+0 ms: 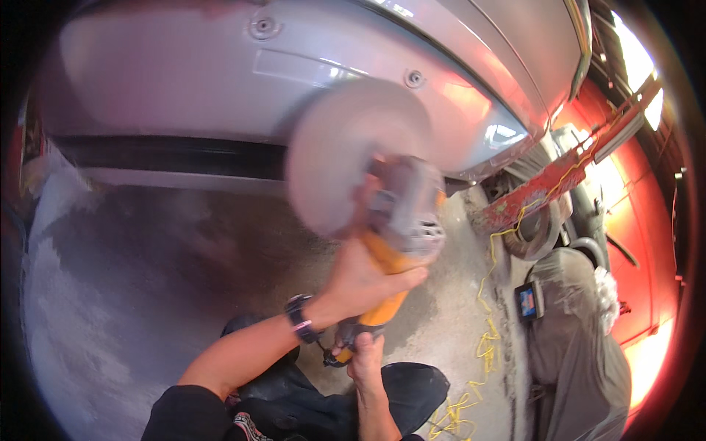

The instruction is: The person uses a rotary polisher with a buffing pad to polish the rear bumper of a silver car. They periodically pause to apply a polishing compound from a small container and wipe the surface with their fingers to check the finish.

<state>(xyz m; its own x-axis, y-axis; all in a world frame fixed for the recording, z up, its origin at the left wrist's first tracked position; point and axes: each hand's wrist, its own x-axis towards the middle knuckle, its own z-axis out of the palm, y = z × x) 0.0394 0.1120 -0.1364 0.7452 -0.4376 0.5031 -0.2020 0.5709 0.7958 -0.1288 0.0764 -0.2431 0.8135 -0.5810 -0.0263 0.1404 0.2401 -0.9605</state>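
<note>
A yellow and grey power polisher (401, 253) is held in both hands, tilted up and away from me. Its large round whitish buffing pad (334, 151) is blurred and overlaps the lower part of a silver car bumper (184, 81); whether it touches the paint I cannot tell. My left hand (357, 283), with a dark watch (299, 317) on its wrist, wraps round the polisher's body below the head. Lower down, my right hand (365, 356) grips the rear end of the same tool, close to its dark cord.
Concrete floor (169, 250) spreads below the bumper's black lower strip (176, 154). A yellow cord (485, 345) trails over the floor on the right. Beyond it are a worn red metal beam (533, 195), a tire (537, 231), a cloth-covered object (577, 345) and a red wall (643, 235).
</note>
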